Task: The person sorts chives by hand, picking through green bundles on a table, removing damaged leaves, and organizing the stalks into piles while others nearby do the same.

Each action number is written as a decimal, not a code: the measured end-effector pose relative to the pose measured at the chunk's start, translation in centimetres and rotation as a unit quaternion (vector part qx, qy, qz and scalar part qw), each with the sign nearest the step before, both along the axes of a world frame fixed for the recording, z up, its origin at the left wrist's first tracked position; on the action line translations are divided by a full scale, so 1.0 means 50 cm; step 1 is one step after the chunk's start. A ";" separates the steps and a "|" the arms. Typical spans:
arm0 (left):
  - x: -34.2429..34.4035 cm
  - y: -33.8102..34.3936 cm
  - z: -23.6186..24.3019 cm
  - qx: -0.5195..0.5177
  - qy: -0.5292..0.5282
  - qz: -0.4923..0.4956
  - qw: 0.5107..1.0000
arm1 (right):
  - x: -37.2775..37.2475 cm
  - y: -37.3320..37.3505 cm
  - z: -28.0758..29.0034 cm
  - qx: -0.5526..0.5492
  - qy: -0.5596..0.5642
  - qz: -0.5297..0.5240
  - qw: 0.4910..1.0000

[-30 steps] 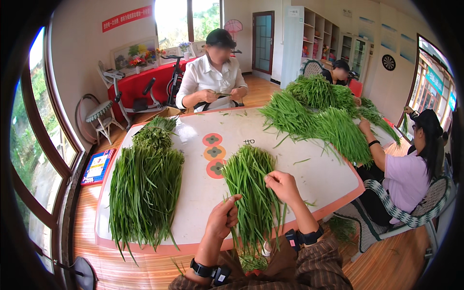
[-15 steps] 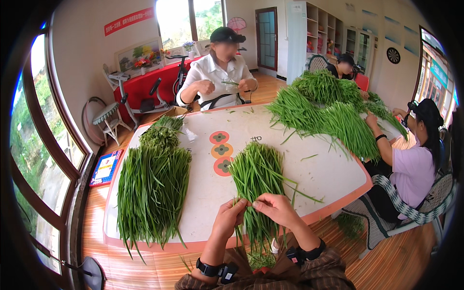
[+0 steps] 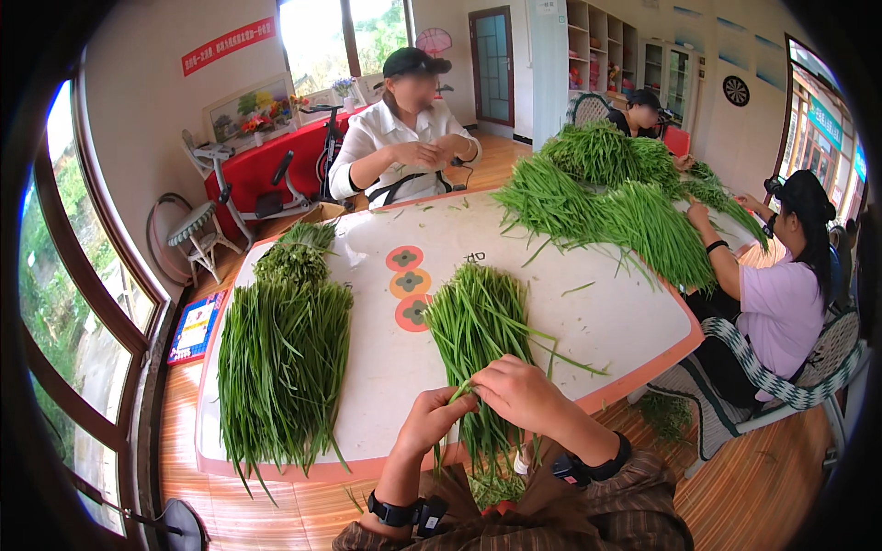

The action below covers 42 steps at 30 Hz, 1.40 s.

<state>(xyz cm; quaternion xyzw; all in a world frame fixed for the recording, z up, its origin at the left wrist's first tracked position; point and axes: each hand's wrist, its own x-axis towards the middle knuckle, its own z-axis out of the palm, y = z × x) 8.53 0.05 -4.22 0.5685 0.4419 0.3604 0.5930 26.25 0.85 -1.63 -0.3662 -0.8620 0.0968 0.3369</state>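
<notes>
The bundle of green stalks (image 3: 478, 308) lies at the near edge of the desk (image 3: 381, 386), directly in front of the seated worker. From where I stand, its blades are long, narrow and flat, paler at the far end and darker toward the near end, where the tips hang over the edge. Several blades splay out to the right across the white top. The left hand (image 3: 434, 415) is closed, thumb and forefinger clamped on a small pinch of stalks (image 3: 463, 391) above the bundle's near half. The right hand (image 3: 516, 390) is bent over with fingers gathered, its fingertips meeting those of the left hand at the pinch; I cannot tell whether they grip anything, as the hand's back covers them. A larger pile of dark green stalks (image 3: 283, 367) lies to the left, well apart from the bundle. Three printed round fruits (image 3: 408, 285) show on the desk between them. A broad heap of greens (image 3: 602, 197) occupies the far right, near a co-worker in a pale purple top (image 3: 779, 298).
</notes>
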 end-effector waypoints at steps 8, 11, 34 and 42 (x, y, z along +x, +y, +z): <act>0.000 -0.002 0.011 -0.118 -0.177 -0.013 0.977 | -0.027 -0.013 -0.052 -0.167 0.269 0.000 0.948; -0.004 -0.006 -0.002 -0.119 -0.217 -0.011 0.969 | -0.019 -0.009 -0.042 -0.348 0.469 0.021 0.811; 0.026 -0.014 -0.038 -0.110 -0.187 -0.125 0.968 | -0.020 -0.034 0.004 -0.272 0.117 0.122 0.947; 0.030 -0.018 0.003 -0.189 -0.227 -0.078 0.952 | 0.032 0.062 -0.020 -0.159 0.187 0.008 0.969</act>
